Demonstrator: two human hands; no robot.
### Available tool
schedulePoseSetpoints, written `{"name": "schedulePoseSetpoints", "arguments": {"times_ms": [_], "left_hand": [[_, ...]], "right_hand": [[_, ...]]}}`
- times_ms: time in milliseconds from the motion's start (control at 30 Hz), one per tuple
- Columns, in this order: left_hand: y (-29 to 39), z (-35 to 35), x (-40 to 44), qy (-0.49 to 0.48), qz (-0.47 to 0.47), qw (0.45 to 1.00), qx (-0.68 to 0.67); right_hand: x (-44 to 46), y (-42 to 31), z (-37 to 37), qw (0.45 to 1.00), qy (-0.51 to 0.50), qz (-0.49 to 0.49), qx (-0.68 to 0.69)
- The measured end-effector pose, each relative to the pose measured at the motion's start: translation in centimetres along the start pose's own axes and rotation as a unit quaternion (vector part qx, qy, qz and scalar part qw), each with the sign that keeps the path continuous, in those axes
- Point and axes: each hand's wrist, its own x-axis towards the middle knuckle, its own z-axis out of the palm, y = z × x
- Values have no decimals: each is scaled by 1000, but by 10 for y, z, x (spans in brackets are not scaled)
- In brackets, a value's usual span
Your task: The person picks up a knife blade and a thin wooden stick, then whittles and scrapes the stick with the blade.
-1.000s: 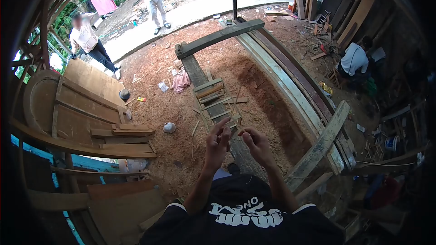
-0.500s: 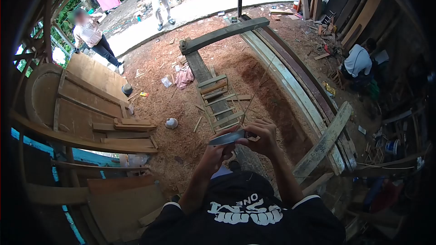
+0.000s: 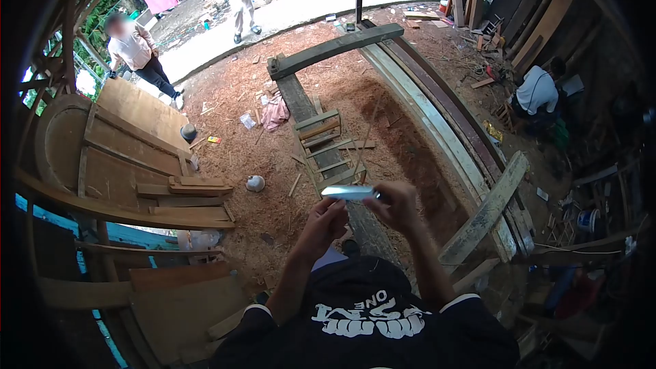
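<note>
Right hand point(image 3: 396, 206) closed round knife point(image 3: 348, 193) at twelve o'clock, blade toward nine. Left hand point(image 3: 325, 222) curled beside blade, can't tell what it grips. Guessing I'm at trimming thin stick point(image 3: 367, 137), leaning one o'clock; next move wants steady hold.

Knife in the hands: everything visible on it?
The knife has a bright, metallic-looking blade, slightly blurred, roughly horizontal in the picture and pointing left. The right hand grips its other end, hiding most of the handle. The left hand is at the blade's underside near the tip; contact is unclear.
</note>
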Motion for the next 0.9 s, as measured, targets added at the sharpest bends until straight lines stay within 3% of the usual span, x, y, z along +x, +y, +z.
{"name": "schedulePoseSetpoints", "arguments": {"times_ms": [67, 133, 233, 400, 833, 900], "left_hand": [[-2, 0, 0, -64, 48, 993, 86], [-3, 0, -3, -56, 46, 993, 95], [-1, -5, -5, -96, 4, 995, -19], [5, -4, -12, -94, -33, 994, -41], [21, -3, -15, -102, -59, 980, -163], [22, -8, -20, -93, -60, 983, -144]], "right_hand": [[-2, -14, 14, 999, 2, -53, 4], [-3, -13, 18, 998, -5, -55, 14], [4, -12, 14, 996, 5, -94, -3], [8, -11, 8, 990, 9, -139, -31], [17, -1, 0, 983, 72, -128, -111], [18, 14, 2, 978, 127, -102, -129]]}}
